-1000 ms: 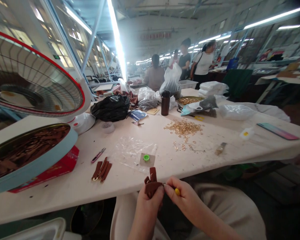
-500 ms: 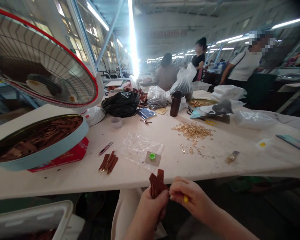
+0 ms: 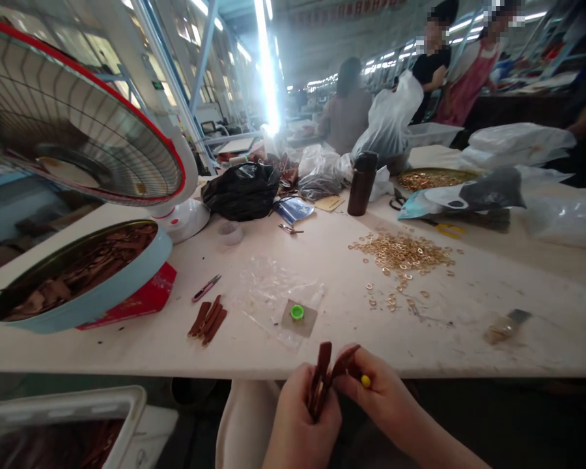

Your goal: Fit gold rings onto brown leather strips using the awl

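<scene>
My left hand [image 3: 306, 417] is closed around several brown leather strips [image 3: 324, 359], which stick up past the thumb at the table's front edge. Beside it, my right hand [image 3: 378, 384] pinches another brown leather strip [image 3: 344, 359], bent over toward the left hand. A yellow rounded end [image 3: 366, 381] of some tool pokes out of the right hand; its other end is hidden. Beyond the hands, a green cap [image 3: 297, 312] sits on a small grey square. More leather strips [image 3: 208, 320] lie in a small bunch to the left, near thread snips [image 3: 206, 288].
Small gold-coloured rings [image 3: 405, 253] are heaped on the table at right. A round tin [image 3: 161, 267] of brown strips and a fan [image 3: 173, 156] stand at left. A dark bottle [image 3: 362, 185], a black bag [image 3: 241, 190] and plastic bags are farther back. Other people stand beyond.
The strip at my right hand is now bent over between its fingers and stands apart from those in the left. The view has swung slightly; people at the back have moved.
</scene>
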The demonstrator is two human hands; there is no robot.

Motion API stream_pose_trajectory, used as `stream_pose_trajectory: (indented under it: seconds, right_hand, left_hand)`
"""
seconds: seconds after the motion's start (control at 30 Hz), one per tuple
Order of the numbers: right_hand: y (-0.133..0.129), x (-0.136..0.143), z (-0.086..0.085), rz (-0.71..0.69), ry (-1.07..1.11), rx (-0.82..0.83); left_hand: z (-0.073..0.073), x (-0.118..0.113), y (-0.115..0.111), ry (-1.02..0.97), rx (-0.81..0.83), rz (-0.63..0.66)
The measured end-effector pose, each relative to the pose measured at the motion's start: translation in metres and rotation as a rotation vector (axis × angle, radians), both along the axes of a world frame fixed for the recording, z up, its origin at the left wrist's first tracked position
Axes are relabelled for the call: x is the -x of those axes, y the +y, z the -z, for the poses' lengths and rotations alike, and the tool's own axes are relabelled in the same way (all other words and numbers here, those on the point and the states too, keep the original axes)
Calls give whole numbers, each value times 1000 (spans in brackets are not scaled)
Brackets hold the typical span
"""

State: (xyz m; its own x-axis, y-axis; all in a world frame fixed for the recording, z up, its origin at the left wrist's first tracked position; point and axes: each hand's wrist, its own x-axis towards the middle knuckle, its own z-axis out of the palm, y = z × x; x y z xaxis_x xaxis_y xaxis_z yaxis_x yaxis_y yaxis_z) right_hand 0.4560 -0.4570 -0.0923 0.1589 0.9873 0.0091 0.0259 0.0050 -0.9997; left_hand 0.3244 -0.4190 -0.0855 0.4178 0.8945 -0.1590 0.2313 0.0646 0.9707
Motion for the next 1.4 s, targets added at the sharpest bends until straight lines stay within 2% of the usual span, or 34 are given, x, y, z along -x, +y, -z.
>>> stream_pose_trajectory:
  seconds: [0.2,0.37,0.47,0.53,0.67,0.83,0.9,1.07,1.23,1.4]
  right_hand:
    - [-4,-19,-5,149,199,-40]
    - [-12,-35,-10,145,-16,-44]
    - [-16,-33,-9,170,-190,-79]
    - [-17,-26,-6,202,-209,-96]
    - [-14,-10,-5,194,-144,-106]
    - [-10,4,-21,41,148,-39]
    - [-10,8,-24,42,140,-49]
    - [-10,15,-18,172,-103,-147]
    - [-5,18,-16,114,-85,-134]
    - [6,22,-14,119,-209,-109]
  left_hand:
    - [2,-39,2,-217,155,-41]
    - [-3,-52,2,-204,174,-44]
    - [-4,-48,0,-176,162,-54]
    - [-6,-43,-1,-178,175,-61]
    - [-12,-29,-4,-201,270,-63]
    - [-16,-12,-4,-221,310,-84]
    - [-15,-8,-3,-227,327,-75]
    - [-6,-3,4,-278,372,-2]
    - [8,0,13,-305,425,-15]
    - [13,3,19,-287,396,-54]
